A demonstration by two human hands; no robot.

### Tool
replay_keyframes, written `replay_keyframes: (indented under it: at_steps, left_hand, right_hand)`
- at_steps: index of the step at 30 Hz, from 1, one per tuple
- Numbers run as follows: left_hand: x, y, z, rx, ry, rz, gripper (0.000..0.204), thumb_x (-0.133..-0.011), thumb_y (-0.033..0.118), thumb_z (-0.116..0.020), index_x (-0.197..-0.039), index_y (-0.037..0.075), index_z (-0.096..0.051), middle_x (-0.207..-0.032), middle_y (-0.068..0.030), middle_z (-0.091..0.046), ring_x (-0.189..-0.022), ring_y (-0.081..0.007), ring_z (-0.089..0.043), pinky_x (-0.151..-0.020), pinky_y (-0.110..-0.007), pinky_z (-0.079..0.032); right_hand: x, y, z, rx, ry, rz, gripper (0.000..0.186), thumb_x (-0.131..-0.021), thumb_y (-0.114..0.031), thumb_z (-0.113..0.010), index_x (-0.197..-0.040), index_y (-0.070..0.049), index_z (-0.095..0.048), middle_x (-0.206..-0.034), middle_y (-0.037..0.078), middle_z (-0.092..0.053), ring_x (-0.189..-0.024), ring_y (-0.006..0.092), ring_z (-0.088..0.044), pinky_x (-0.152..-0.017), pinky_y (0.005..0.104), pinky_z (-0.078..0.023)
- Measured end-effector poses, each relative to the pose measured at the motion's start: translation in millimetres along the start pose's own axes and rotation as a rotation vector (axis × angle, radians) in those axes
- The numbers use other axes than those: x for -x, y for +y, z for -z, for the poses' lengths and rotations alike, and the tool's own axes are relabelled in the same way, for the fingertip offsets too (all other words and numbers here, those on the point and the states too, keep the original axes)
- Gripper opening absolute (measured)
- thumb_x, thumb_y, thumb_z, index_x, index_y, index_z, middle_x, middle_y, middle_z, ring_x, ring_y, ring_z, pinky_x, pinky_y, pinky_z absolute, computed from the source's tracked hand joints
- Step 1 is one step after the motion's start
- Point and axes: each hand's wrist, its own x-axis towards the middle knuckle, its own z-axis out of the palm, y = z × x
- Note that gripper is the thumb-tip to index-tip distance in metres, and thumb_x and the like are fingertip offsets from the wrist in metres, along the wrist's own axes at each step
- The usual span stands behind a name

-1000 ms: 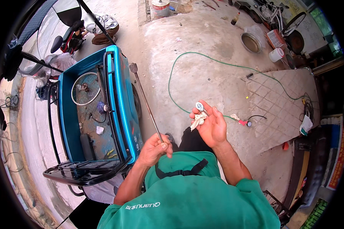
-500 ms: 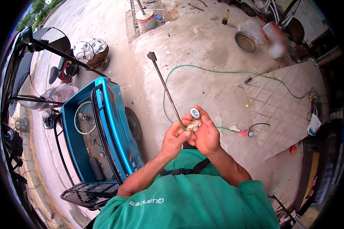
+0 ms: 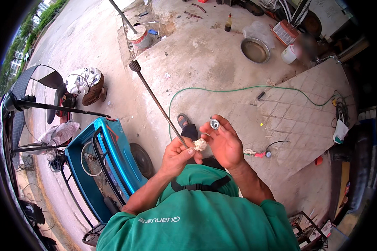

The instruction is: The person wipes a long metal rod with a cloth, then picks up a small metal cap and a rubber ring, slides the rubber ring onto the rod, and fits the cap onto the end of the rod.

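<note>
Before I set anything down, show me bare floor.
Bare floor lies between the green hose and the metal pan, and inside the hose's curve, beyond the right hand. It's crowded around the white bucket and red crate.

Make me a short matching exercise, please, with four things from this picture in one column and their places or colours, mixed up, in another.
Column 1
1. Rod
2. Metal cap
3. Hose
4. Cart

Column 2
A. In the right hand
B. Blue
C. In the left hand
D. Green

Right pairs: 1-C, 2-A, 3-D, 4-B
</note>
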Motion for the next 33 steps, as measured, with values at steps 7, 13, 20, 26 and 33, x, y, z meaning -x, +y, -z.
replay_keyframes:
  at_steps: [7,13,20,26,33]
  left_hand:
    - [-88.1,70.8,68.1,-0.17,0.008,0.035,0.009,-0.094,0.008,-0.06,-0.098,0.001,-0.054,-0.087,-0.0156,-0.068,-0.074,-0.0225,-0.067,-0.069,-0.036,-0.055]
    - [-164.3,149.9,122.3,-0.234,-0.046,0.018,0.01,-0.094,0.007,-0.059,-0.1,0.001,-0.054,-0.087,-0.0154,-0.068,-0.074,-0.0217,-0.067,-0.071,-0.035,-0.055]
    - [-221.0,194.7,152.5,-0.217,0.0,-0.008,0.01,-0.093,0.007,-0.059,-0.098,0.0,-0.053,-0.085,-0.0178,-0.068,-0.072,-0.0238,-0.068,-0.074,-0.037,-0.054]
    - [-232.2,205.9,174.4,-0.209,0.056,-0.011,0.01,-0.093,0.007,-0.059,-0.097,0.0,-0.054,-0.082,-0.0173,-0.068,-0.072,-0.0234,-0.067,-0.074,-0.037,-0.053]
    - [-242.0,215.7,184.8,-0.223,0.177,-0.074,0.009,-0.093,0.005,-0.058,-0.097,-0.001,-0.054,-0.085,-0.0178,-0.068,-0.073,-0.0236,-0.068,-0.074,-0.036,-0.055]
  right_hand:
    - [-170.3,-92.5,-26.5,0.869,0.27,0.676,0.035,-0.091,-0.007,-0.068,-0.123,-0.003,-0.058,-0.091,-0.001,-0.06,-0.079,0.0039,-0.052,-0.069,0.0183,-0.043]
    - [-306.6,-159.7,-89.9,1.051,0.352,0.876,0.033,-0.083,-0.002,-0.072,-0.116,-0.003,-0.064,-0.084,-0.005,-0.056,-0.073,0.0035,-0.05,-0.068,0.0198,-0.046]
    - [-402.4,-195.0,-126.0,1.407,0.322,1.093,0.034,-0.079,-0.003,-0.075,-0.111,-0.007,-0.067,-0.087,0.0,-0.057,-0.073,0.008,-0.054,-0.067,0.0231,-0.049]
    - [-470.0,-212.6,-138.2,1.657,0.277,1.16,0.036,-0.075,-0.001,-0.074,-0.11,-0.007,-0.067,-0.09,0.004,-0.058,-0.074,0.0134,-0.057,-0.068,0.027,-0.05]
    - [-563.5,-248.5,-148.3,1.603,0.204,1.256,0.037,-0.074,0.004,-0.07,-0.108,-0.011,-0.069,-0.094,0.004,-0.058,-0.075,0.0142,-0.056,-0.07,0.0273,-0.048]
